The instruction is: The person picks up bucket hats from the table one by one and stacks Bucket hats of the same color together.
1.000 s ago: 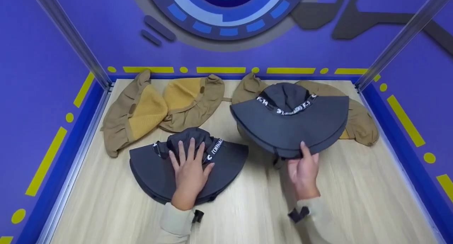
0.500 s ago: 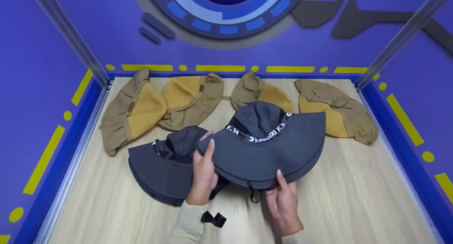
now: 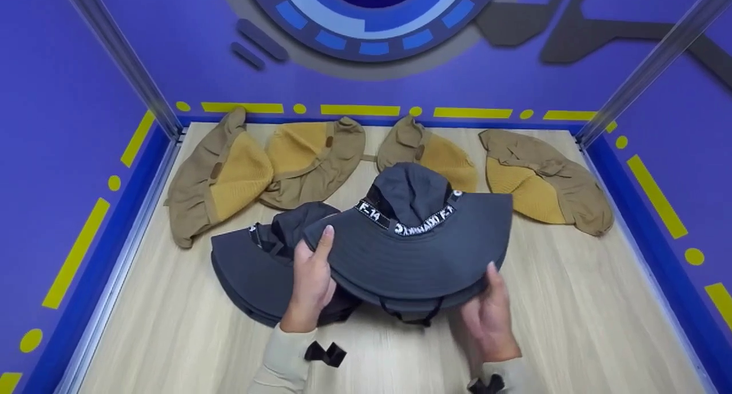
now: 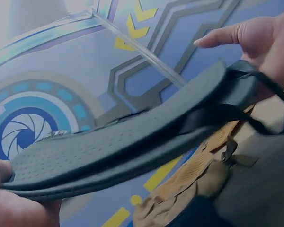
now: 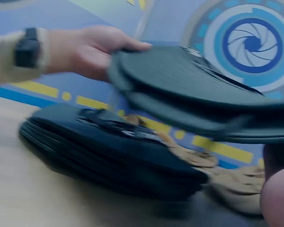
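Note:
A dark grey wide-brimmed sun hat (image 3: 417, 268), folded in half with white lettering on its band, is held above the table. My left hand (image 3: 313, 279) pinches its left brim corner, thumb on top. My right hand (image 3: 492, 314) is at the lower right brim edge; in the left wrist view the right hand (image 4: 270, 47) has its thumb straight and apart from the brim, its other fingers hidden. A black cord (image 3: 412, 317) hangs below the brim. Partly beneath the held hat lies more dark grey headwear (image 3: 251, 279), which in the right wrist view looks like a layered pile (image 5: 109, 151).
Along the back of the wooden table (image 3: 600, 314) lie folded tan-and-mustard hats: one at far left (image 3: 220, 182), one beside it (image 3: 314, 165), one in the middle (image 3: 426, 151), another at right (image 3: 549, 179). Blue-purple panels (image 3: 74, 125) wall in the table at the back and sides.
My right hand has brought the held hat left and nearer. My left hand has left the lying dark hat and taken the held hat's left brim. The right hand has shifted right along the brim.

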Available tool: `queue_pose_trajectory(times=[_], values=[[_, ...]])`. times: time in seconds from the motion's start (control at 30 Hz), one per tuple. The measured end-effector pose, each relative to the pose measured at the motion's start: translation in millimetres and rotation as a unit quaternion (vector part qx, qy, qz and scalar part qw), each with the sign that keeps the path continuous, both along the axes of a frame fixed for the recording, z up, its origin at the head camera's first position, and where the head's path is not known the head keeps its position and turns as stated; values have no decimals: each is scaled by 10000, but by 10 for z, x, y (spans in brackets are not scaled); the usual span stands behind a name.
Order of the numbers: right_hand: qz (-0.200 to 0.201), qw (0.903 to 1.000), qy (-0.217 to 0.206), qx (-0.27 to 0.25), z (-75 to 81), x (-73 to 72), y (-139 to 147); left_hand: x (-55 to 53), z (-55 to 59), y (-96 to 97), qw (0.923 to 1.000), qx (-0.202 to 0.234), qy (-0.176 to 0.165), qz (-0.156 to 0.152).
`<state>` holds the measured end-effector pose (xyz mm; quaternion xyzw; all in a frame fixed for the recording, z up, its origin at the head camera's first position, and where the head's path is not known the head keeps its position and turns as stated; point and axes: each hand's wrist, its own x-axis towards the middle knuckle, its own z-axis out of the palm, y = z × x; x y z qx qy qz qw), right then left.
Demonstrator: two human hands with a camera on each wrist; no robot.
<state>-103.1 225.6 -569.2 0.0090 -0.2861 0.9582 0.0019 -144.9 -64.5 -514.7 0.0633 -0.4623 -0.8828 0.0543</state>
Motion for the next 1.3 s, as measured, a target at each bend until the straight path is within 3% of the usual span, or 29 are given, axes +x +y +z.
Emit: queue_pose_trajectory(times=[0.13,0.2,0.33,0.43,0.53,0.73,0.83,0.97,1.03,1.07,1.2,1.3], values=[[583,9966,231,-541,122,-71,257,62,37,-189,9992,-122,-118,-354],[746,9956,156,-552,188,-92,361,110,52,-272,9984,-214,-202,-493],[634,9957,-447,499,264,-131,496,180,55,-397,9966,-356,-297,-680],[351,9809,-983,1643,279,-169,505,193,36,-466,9952,-566,-347,-726],[225,9666,-1273,2213,288,-225,462,173,20,-521,9936,-792,-436,-676],[134,9578,-1298,2560,436,-483,297,36,107,-704,9860,-1453,-795,-167],[37,9549,-1089,2762,566,-689,164,-82,235,-857,9742,-2080,-862,178],[25,9545,-779,2880,715,-971,-59,-265,376,-1085,9490,-2965,-875,623],[65,9541,-733,2904,741,-1088,-182,-359,406,-1186,9438,-3097,-768,864],[90,9540,-737,2906,736,-1137,-243,-396,408,-1234,9412,-3154,-750,951],[304,9513,-807,2961,610,-1258,-472,-497,349,-1418,9439,-3014,-550,1237],[523,9426,-829,3192,448,-1273,-610,-504,234,-1570,9351,-3236,-677,1275]])
